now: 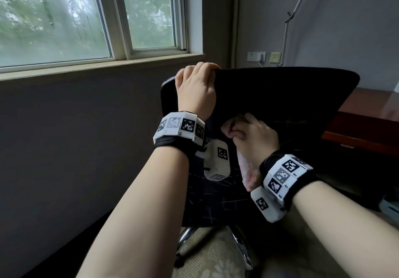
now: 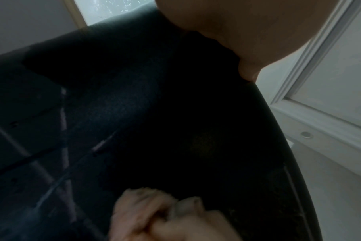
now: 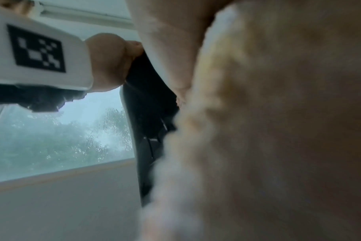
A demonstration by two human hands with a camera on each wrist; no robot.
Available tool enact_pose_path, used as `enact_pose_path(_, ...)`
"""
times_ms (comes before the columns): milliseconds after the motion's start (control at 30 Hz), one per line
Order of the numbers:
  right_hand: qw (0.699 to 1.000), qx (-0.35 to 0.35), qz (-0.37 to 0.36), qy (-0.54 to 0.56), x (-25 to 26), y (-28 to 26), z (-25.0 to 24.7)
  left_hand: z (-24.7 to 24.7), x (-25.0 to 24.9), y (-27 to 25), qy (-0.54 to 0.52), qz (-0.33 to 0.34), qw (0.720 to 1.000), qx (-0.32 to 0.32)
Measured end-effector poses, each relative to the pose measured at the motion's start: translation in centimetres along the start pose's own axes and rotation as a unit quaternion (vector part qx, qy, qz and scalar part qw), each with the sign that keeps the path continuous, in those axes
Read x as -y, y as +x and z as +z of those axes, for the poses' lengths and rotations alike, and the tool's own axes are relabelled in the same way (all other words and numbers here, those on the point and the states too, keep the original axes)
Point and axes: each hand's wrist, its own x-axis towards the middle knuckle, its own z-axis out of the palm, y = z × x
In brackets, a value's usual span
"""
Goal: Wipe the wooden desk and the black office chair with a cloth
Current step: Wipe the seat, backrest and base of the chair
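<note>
The black office chair [image 1: 280,96] stands in front of me with its backrest facing me. My left hand [image 1: 197,88] grips the top left corner of the backrest, fingers curled over the edge. My right hand [image 1: 252,135] holds a pale pink cloth [image 1: 248,174] bunched against the back of the backrest; the cloth hangs down below the wrist. In the left wrist view the dark backrest [image 2: 155,114] fills the frame, with the right hand [image 2: 165,216] blurred at the bottom. The right wrist view is mostly filled by the cloth [image 3: 268,130]. The wooden desk [image 1: 367,122] lies behind the chair at right.
A window [image 1: 86,18] and its sill run along the left wall. Wall sockets [image 1: 257,56] and a thin metal pole [image 1: 287,29] are at the back right. The chair's chrome base legs [image 1: 239,245] spread over the carpeted floor below.
</note>
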Motion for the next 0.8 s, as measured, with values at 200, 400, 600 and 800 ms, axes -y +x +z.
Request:
enact_pose_path(200, 0.995, 0.097, 0.035, 0.002, 0.1, -1.2, -1.3, -0.4, 0.3, -0.5, -0.001, 0.009, 1.000, -0.002)
enact_pose_path(400, 0.980, -0.166, -0.015, 0.107, 1.0, -0.1, -5.6, -0.2, 0.7, -0.2, -0.009, 0.004, 1.000, -0.020)
enact_pose_path(600, 0.947, -0.306, -0.031, 0.095, 0.2, 2.9, -8.2, -0.1, 1.4, 0.1, -0.033, -0.006, 0.999, -0.035)
enact_pose_path(800, 0.958, -0.279, -0.035, 0.051, -0.4, 3.1, -5.5, -0.3, 2.1, 0.9, -0.062, -0.039, 0.997, -0.026)
